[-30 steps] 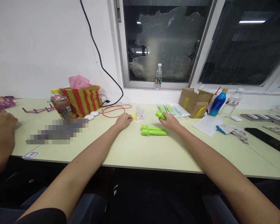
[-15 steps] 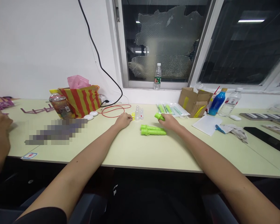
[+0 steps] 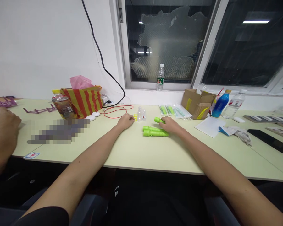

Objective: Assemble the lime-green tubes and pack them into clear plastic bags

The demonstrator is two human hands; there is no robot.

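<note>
My right hand (image 3: 171, 124) is closed around a bright green plastic tube (image 3: 157, 120), whose capped end points left. Just below it, two more green tubes (image 3: 153, 131) lie side by side on the table, one with a ring-like loop at its side. My left hand (image 3: 126, 121) rests on the table with curled fingers; whether anything is inside them is hidden. Beside its fingertips are small yellow rings (image 3: 135, 117) and clear plastic tubes (image 3: 139, 113), one with a red spot near its base.
Bagged green parts (image 3: 167, 110) lie behind my right hand, near an open cardboard box (image 3: 198, 103). Bottles, white paper (image 3: 208, 126) and a black phone-like slab (image 3: 270, 142) are to the right. A striped bag (image 3: 85, 101) and red cord (image 3: 114, 111) are left. Another person's hand (image 3: 4, 135) is far left.
My right hand has tilted the green tube flatter and shifted it slightly left and down, so more of its length shows. My left hand stays in place. The whole view has shifted slightly.
</note>
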